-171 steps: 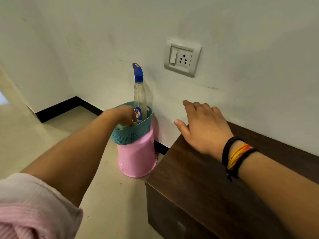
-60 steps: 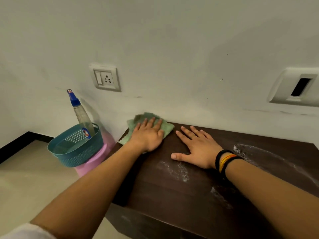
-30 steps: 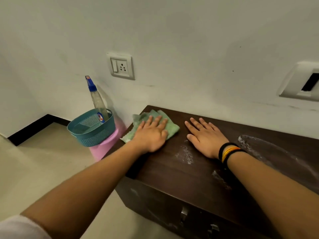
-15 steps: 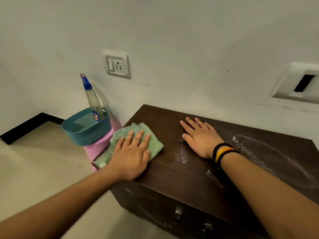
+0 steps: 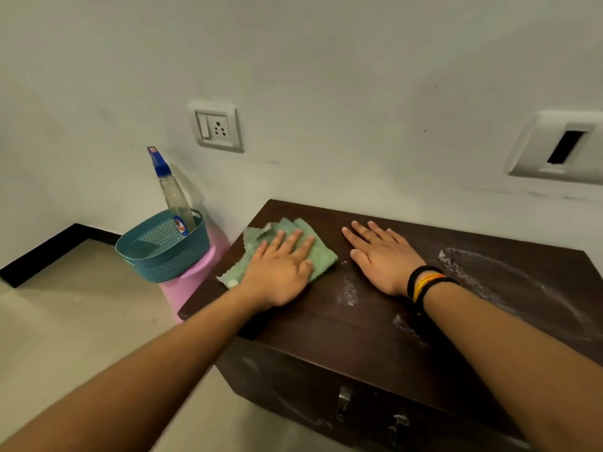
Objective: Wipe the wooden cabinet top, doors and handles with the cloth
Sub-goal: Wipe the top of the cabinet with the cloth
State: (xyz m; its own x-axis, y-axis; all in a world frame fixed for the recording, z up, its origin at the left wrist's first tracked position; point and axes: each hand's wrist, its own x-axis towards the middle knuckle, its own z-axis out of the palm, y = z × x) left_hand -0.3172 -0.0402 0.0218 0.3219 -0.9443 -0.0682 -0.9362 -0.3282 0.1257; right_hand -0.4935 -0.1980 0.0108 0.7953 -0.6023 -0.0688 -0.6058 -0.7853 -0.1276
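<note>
Flat-palm grip, not clenching: my left hand (image 5: 280,272) is pressing the cloth (image 5: 318,252) onto the cabinet top (image 5: 326,324) at its left back corner, spreading pressure for wiping. Right hand (image 5: 381,256) is lying flat just beside it, fingers straight, probably bracing me. White dust streaks (image 5: 347,291) are waiting between and to the right. Handles (image 5: 344,404) below are looking unwiped. Spray bottle (image 5: 173,190) is standing in the basket (image 5: 156,259) beyond.
</note>
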